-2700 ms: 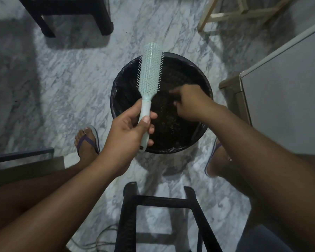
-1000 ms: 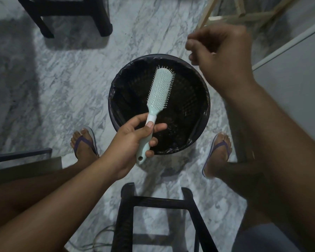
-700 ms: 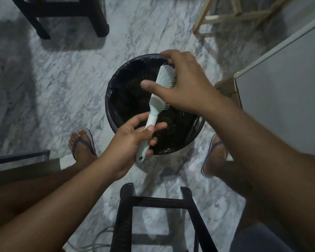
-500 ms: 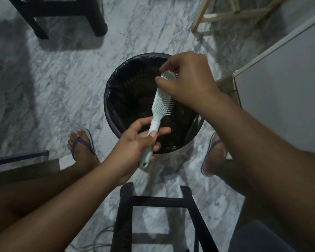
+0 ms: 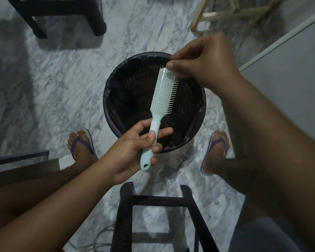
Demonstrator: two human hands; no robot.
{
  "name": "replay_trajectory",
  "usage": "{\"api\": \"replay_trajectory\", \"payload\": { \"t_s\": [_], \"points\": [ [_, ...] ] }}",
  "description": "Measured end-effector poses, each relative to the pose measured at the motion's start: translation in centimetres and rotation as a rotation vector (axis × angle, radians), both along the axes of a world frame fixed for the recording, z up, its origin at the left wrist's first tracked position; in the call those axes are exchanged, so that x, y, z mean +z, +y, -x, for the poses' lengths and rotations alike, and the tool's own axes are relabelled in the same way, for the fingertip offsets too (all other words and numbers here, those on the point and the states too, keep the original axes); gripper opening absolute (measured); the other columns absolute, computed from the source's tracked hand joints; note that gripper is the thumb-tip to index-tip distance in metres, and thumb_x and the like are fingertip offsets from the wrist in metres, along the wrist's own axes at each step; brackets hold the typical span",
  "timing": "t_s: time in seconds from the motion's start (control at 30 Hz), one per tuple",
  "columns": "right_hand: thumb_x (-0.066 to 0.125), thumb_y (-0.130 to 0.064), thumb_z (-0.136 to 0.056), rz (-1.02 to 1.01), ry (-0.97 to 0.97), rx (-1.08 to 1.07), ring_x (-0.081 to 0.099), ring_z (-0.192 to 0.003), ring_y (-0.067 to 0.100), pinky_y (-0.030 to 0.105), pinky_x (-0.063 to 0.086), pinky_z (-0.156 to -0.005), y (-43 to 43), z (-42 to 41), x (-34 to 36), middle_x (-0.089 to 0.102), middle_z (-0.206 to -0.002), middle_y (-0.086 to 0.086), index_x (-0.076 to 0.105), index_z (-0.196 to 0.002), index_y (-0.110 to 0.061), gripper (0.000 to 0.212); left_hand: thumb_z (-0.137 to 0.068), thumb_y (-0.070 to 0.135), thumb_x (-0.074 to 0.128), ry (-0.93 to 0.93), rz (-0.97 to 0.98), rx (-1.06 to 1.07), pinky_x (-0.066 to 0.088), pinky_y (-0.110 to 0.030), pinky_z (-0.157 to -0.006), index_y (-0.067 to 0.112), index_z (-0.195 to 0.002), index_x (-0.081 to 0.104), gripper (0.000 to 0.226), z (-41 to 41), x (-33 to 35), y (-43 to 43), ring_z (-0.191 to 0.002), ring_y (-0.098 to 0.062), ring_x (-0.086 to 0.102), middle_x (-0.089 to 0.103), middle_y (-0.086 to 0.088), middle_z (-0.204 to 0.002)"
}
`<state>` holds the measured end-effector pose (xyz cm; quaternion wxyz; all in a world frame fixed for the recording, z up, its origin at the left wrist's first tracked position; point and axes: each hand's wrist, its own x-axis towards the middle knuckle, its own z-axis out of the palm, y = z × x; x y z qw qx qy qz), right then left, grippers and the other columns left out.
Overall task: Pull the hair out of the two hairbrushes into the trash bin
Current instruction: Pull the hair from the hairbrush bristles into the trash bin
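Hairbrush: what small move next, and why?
Probably draw the right hand up and away, then let go over the trash bin. Its fingertips pinch the bristles at the tip of the hairbrush, the left hand grips the handle, and the brush head hangs above the bin. The hair is too fine to see.

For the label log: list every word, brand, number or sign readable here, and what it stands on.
None can be read: the hairbrush, the trash bin and the sandals show no print in this dim view.
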<state>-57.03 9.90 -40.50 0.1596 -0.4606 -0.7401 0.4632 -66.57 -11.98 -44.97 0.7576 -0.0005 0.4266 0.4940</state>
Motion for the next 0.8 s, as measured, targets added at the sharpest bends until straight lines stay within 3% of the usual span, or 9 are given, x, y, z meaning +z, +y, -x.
{"api": "replay_trajectory", "payload": {
  "t_s": [0.17, 0.27, 0.33, 0.4, 0.47, 0.53, 0.7, 0.8],
  "points": [
    [0.072, -0.008, -0.09, 0.073, 0.253, -0.154, 0.075, -0.067, 0.018, 0.031, 0.062, -0.066, 1.4, 0.0, 0.6, 0.075, -0.078, 0.009, 0.072, -0.094, 0.002, 0.01, -0.096, 0.011, 0.05, -0.043, -0.013, 0.022, 0.042, -0.026, -0.054, 0.014, -0.142, 0.047, 0.045, 0.3, 0.0, 0.2, -0.065, -0.011, 0.049, 0.07, -0.01, -0.125],
    [0.06, -0.007, -0.098, 0.067, 0.126, -0.105, 0.071, -0.068, 0.01, 0.03, 0.063, -0.069, 0.7, 0.2, -0.5, 0.074, -0.082, 0.004, 0.07, -0.102, -0.004, 0.012, -0.095, 0.011, 0.051, -0.023, -0.004, 0.046, 0.041, -0.026, -0.054, 0.014, -0.142, 0.047, 0.047, 0.4, 0.0, 0.4, -0.064, -0.012, 0.049, 0.071, -0.009, -0.123],
    [0.063, -0.016, -0.096, -0.048, -0.035, 0.021, 0.066, -0.069, -0.001, 0.021, 0.06, -0.076, -0.3, 0.4, -1.2, 0.075, -0.09, 0.0, 0.072, -0.11, -0.011, 0.017, -0.093, 0.012, 0.051, -0.012, 0.007, 0.063, 0.041, -0.026, -0.053, 0.014, -0.141, 0.048, 0.048, 0.6, 0.0, 0.6, -0.063, -0.011, 0.05, 0.071, -0.008, -0.123],
    [0.076, -0.033, -0.086, -0.107, -0.195, 0.18, 0.065, -0.073, -0.002, 0.012, 0.054, -0.077, -1.3, 0.6, -1.0, 0.073, -0.1, -0.003, 0.071, -0.119, -0.018, 0.036, -0.094, 0.012, 0.051, -0.008, 0.012, 0.072, 0.042, -0.025, -0.053, 0.015, -0.141, 0.049, 0.048, 0.7, 0.1, 0.6, -0.063, -0.011, 0.05, 0.071, -0.008, -0.124],
    [0.085, -0.045, -0.074, -0.111, -0.305, 0.288, 0.065, -0.077, 0.003, 0.017, 0.052, -0.081, -2.1, 0.8, -0.6, 0.067, -0.11, -0.004, 0.064, -0.131, -0.022, 0.065, -0.095, 0.012, 0.05, -0.011, 0.01, 0.07, 0.042, -0.026, -0.053, 0.014, -0.141, 0.048, 0.046, 0.7, 0.2, 0.6, -0.064, -0.012, 0.051, 0.07, -0.008, -0.126],
    [0.089, -0.047, -0.067, -0.101, -0.316, 0.299, 0.066, -0.078, 0.005, 0.024, 0.055, -0.085, -2.5, 0.9, -0.5, 0.065, -0.115, -0.004, 0.062, -0.133, -0.024, 0.075, -0.095, 0.012, 0.051, -0.007, 0.002, 0.063, 0.043, -0.027, -0.053, 0.014, -0.14, 0.048, 0.045, 0.7, 0.3, 0.4, -0.065, -0.012, 0.052, 0.07, -0.008, -0.127],
    [0.093, -0.02, -0.067, 0.121, -0.114, 0.13, 0.075, -0.076, 0.025, 0.039, 0.065, -0.068, -1.6, 0.6, -1.2, 0.071, -0.09, 0.005, 0.071, -0.109, -0.011, 0.049, -0.098, 0.009, 0.049, 0.102, -0.03, 0.011, 0.043, -0.029, -0.055, 0.014, -0.139, 0.046, 0.042, 1.3, -0.1, 0.0, -0.067, -0.012, 0.053, 0.068, -0.011, -0.129],
    [0.087, -0.017, -0.077, 0.069, -0.142, 0.155, 0.076, -0.069, 0.019, 0.038, 0.064, -0.073, -1.4, 0.5, -2.1, 0.075, -0.078, 0.001, 0.073, -0.106, -0.01, 0.033, -0.097, 0.011, 0.049, 0.134, -0.021, -0.004, 0.043, -0.027, -0.053, 0.012, -0.14, 0.046, 0.043, 1.2, -0.2, 0.0, -0.066, -0.011, 0.053, 0.069, -0.012, -0.129]
  ]
}}
